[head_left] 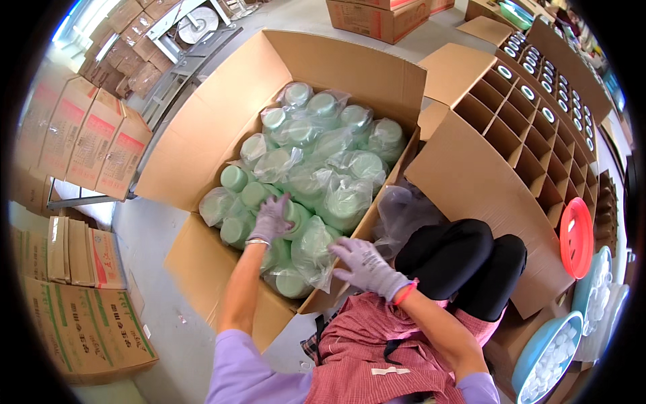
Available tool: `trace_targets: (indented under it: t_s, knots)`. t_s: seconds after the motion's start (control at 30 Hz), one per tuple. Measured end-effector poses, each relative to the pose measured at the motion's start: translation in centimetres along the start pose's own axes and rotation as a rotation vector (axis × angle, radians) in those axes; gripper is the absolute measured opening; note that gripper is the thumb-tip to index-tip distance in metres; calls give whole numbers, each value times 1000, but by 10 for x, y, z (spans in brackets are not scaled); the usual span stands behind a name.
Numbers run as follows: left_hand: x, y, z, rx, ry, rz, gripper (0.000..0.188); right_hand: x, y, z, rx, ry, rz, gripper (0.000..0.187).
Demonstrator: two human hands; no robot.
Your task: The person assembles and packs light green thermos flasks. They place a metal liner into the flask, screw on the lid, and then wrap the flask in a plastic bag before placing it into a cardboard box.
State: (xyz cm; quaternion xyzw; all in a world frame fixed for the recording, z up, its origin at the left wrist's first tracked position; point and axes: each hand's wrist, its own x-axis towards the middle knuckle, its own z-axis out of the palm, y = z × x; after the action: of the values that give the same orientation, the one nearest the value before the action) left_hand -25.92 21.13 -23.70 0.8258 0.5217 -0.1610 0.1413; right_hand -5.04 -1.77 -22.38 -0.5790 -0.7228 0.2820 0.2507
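My left hand (pixel 271 221), in a pale grey-purple glove, reaches into a large open cardboard box (pixel 202 141). Its fingers are spread over pale green round containers (pixel 234 178), touching those near the box's left front; a firm grip on one does not show. Many of the containers sit in clear plastic bags (pixel 313 252), while several near this hand show bare green surfaces. My right hand (pixel 369 266), gloved alike, is held over the box's near right edge with its fingers apart and nothing in them.
To the right stands a divided carton (pixel 484 158) with white-ringed tops in some cells; a red plastic basin (pixel 577 238) leans on it. A blue tub (pixel 548 357) holds small clear pieces. Crumpled clear plastic (pixel 404 219) lies beside my knees. Cartons (pixel 87 330) are stacked left.
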Motion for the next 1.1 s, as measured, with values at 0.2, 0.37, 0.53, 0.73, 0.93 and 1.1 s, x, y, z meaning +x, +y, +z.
trace_targets:
  t_s: [0.2,0.37,0.53,0.73,0.93,1.1]
  knots:
    - [-62,63,-151,-1008,126,581,79,31,-41,-83,90,624,-15,66]
    - [-23,75,-80,-1111,113,587,62,25,-47,-141,88,714,-35,19]
    - [25,-37,75,-52,277,-65,56,-126,23,-251,-567,1013,268,11]
    - [69,-8,68,36,180,-190,56,-383,142,-346,-846,1207,912,33]
    - [69,9,46,281,-38,-221,62,-422,180,-367,-1064,870,1349,25]
    - [74,-59,65,191,178,-156,52,-369,192,-366,-1043,848,1038,22]
